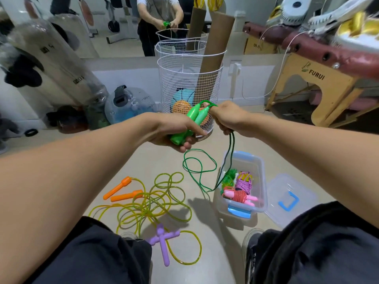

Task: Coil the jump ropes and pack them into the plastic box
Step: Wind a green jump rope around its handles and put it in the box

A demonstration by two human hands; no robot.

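Note:
My left hand (174, 130) grips the two green handles (189, 121) of a jump rope, held side by side. My right hand (227, 116) pinches the dark green cord (200, 167) just past the handle tips; the cord hangs in loose loops to the floor. The clear plastic box (260, 179) with blue latches stands open on the floor to the right, holding coiled green, purple and red-pink ropes. On the floor lie an orange-handled rope (123, 190) and a purple-handled rope (163, 242), their yellow cords tangled together.
The box lid (289, 199) lies on the floor right of the box. A white wire basket (189, 83) with balls and cardboard tubes stands behind my hands, before a mirror. A wooden table (320, 87) is at the right, water jugs at the left.

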